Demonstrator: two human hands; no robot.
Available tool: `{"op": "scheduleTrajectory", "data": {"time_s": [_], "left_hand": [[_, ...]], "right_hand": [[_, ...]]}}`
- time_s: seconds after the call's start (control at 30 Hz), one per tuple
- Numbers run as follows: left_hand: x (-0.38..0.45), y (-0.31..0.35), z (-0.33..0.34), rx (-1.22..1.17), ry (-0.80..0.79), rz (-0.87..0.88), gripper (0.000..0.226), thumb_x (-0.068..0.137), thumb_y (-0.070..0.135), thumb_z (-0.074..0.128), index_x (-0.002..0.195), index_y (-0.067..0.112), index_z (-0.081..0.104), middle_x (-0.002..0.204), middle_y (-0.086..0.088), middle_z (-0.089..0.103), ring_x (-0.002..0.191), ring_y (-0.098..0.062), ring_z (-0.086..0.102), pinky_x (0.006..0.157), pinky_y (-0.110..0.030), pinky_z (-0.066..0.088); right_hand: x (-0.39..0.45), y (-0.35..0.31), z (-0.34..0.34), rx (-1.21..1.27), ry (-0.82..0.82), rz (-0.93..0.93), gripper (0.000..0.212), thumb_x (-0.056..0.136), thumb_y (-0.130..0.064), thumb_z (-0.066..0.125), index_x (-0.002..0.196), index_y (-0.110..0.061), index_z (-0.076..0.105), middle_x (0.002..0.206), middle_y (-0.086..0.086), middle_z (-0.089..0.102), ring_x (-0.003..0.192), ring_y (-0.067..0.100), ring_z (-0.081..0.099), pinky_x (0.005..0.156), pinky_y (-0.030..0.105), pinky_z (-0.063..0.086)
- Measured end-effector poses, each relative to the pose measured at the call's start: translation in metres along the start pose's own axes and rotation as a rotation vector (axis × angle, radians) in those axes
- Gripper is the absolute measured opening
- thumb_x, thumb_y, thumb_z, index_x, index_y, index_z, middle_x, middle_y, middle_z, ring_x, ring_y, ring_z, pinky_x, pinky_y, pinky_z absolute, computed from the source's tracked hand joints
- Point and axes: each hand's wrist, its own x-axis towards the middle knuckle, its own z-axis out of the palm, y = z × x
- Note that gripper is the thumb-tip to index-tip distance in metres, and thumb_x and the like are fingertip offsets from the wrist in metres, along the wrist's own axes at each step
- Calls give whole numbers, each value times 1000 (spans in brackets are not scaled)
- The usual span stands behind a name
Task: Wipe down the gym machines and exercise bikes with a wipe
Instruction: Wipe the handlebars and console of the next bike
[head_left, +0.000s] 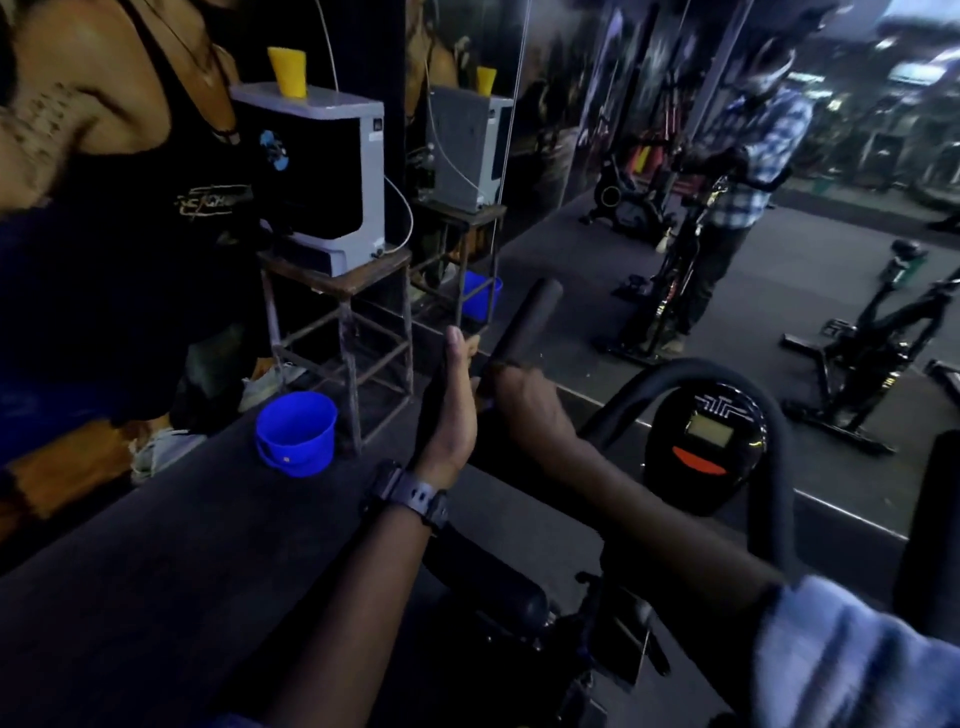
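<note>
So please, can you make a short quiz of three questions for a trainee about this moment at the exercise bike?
1. True or false: the left hand wears a wristwatch.
2. What does the right hand grip? A) the blue bucket B) the handlebar grip C) the console
3. Fill in: the yellow cup stands on top of the white ____.

Key: 1 true; 2 B; 3 machine, on the metal stand.

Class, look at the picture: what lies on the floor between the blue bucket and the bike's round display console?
In the head view, the person's left hand and right hand, gripping a black handlebar, lie between the blue bucket and the console.
</note>
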Motion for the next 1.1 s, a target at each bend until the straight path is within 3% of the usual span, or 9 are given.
{"op": "scheduleTrajectory", "data": {"time_s": [0.07,0.23,0.33,0.43,0.53,0.67,0.77,1.0,1.1], "left_hand": [[0,1,-1,5,6,-3,96,84,83,18,146,15,47,149,3,46,130,-6,46,95,-13,43],[-4,2,0,29,4,19,95,85,79,16,147,12,43,152,-4,43,140,-11,39,117,-30,25],[-2,1,-3,15,21,22,97,83,82,15,145,13,45,149,-1,47,137,-8,42,116,-30,27],[-2,1,-2,35,34,-3,89,90,75,14,144,13,47,148,-3,49,133,-8,44,98,-13,39],[-4,4,1,56,-2,-13,70,101,55,11,143,13,47,146,-2,48,126,-8,45,68,-1,43],[-4,4,-2,8,23,-8,73,101,60,12,143,11,47,147,-4,48,128,-9,46,92,-19,49],[-7,6,-3,38,57,18,87,83,78,17,136,19,53,144,0,52,133,-10,47,117,-35,32],[-11,13,-2,-26,70,1,81,94,71,17,140,13,50,147,-1,48,136,-12,43,104,-23,39],[-13,15,-2,-22,88,-2,96,73,94,23,132,26,57,143,2,54,132,-8,49,115,-34,35]], "right_hand": [[6,3,-5,68,-5,63,27,92,-20,60,110,0,62,106,25,66,99,39,65,78,40,49],[38,29,-19,294,233,374,21,82,-19,69,94,-3,65,104,24,64,98,40,61,70,34,42],[28,20,2,297,-5,303,13,86,-21,62,85,-10,69,92,13,69,92,27,66,76,32,48],[18,14,14,290,-227,205,27,85,-35,52,80,-13,66,90,8,68,89,20,64,76,26,47],[14,9,12,235,-224,180,31,91,-28,58,108,-3,65,107,17,67,103,31,65,85,36,53],[4,1,0,98,-37,151,29,90,-21,62,114,-4,63,109,22,64,101,38,65,79,40,51],[11,2,-19,51,123,178,23,81,-18,70,102,-10,69,101,22,66,95,41,66,72,39,51],[9,7,9,-150,128,-207,16,85,-14,62,97,-6,69,100,13,61,85,35,62,71,42,55],[6,-6,5,-259,77,-397,24,92,-9,53,111,1,65,111,18,63,96,34,63,77,40,53]]}}
